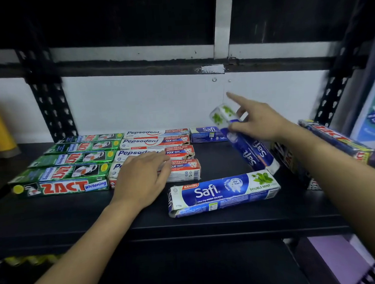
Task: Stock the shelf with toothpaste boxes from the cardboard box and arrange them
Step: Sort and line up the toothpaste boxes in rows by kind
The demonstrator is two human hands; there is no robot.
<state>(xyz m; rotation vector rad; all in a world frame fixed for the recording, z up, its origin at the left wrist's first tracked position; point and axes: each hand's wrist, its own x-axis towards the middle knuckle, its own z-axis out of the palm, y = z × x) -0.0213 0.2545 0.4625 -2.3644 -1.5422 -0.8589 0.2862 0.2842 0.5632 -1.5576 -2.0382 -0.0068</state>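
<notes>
Right hand [259,121] grips a tilted Safi box [250,149]; left hand [140,177] rests flat on Pepsodent boxes [154,141] (Zact boxes [74,158] beside).

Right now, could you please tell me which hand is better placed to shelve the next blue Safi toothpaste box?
Right. The right hand grips a tilted blue-and-white Safi cardboard box beside the back Safi box; the left hand rests flat on the red-and-white Pepsodent boxes.

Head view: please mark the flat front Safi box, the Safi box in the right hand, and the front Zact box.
flat Safi box [206,192]: head view, blue logo panel.
held Safi box [252,150]: head view, blue side.
front Zact box [62,187]: head view, red letters.
</notes>
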